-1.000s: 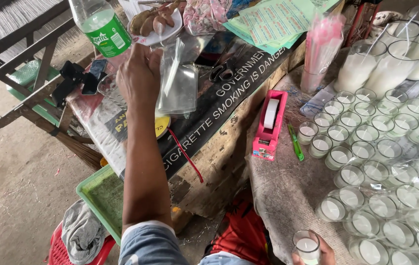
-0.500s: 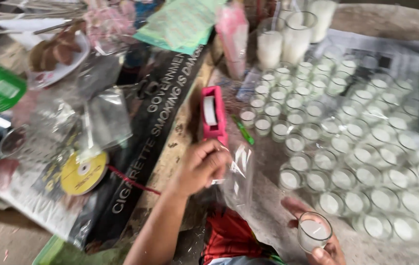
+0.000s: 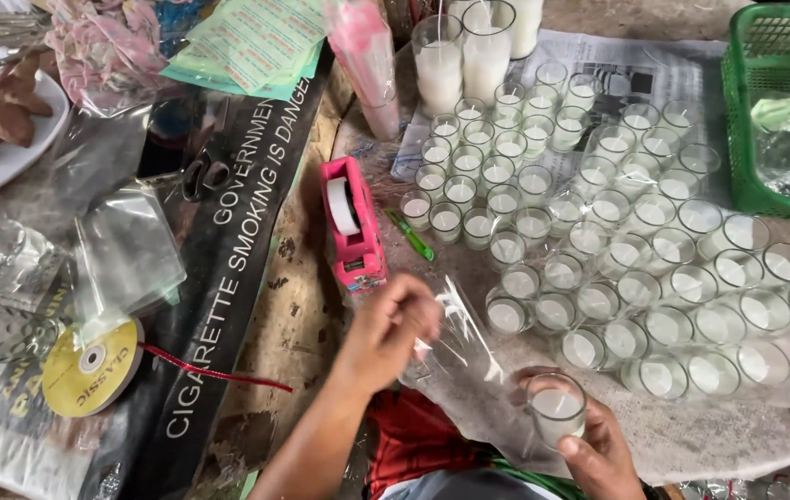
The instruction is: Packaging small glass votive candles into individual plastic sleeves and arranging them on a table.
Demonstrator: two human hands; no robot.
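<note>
- Table (image 3: pixel 747 435) at right, round and pale, spread with newspaper (image 3: pixel 617 74) at its far side and crowded with rows of small glass candle cups (image 3: pixel 599 241) filled with white wax
- Dark printed banner (image 3: pixel 228 278) draped over the wooden bench on the left, running from near edge to far edge
- Green plastic basket (image 3: pixel 738 139) at far right on the table, crumpled clear wrap inside
- Two tall glasses (image 3: pixel 460 60) of white wax at the far side, just beside a pink plastic bundle (image 3: pixel 363 51)
- Stack of green paper sheets (image 3: pixel 247 42) at the far end of the banner; white plate (image 3: pixel 6 162) of brown pieces at far left
- Loose clear bags (image 3: pixel 126 250) lying left of the banner
- Pink tape dispenser (image 3: pixel 353 227) at the table's left edge, a green pen (image 3: pixel 411 234) just beside it on the right
- Yellow ribbon spool (image 3: pixel 89 366) at near left, red ribbon trailing right across the banner
- Left hand (image 3: pixel 390 329) near the middle, grip closed, pinching the upper edge of a clear plastic bag (image 3: pixel 455 356) held above the table's near edge
- Right hand (image 3: pixel 599 444) at the bottom, grip wrapped around one candle glass (image 3: pixel 557 407), held upright against the bag's lower end, apart from the rows on the table
</note>
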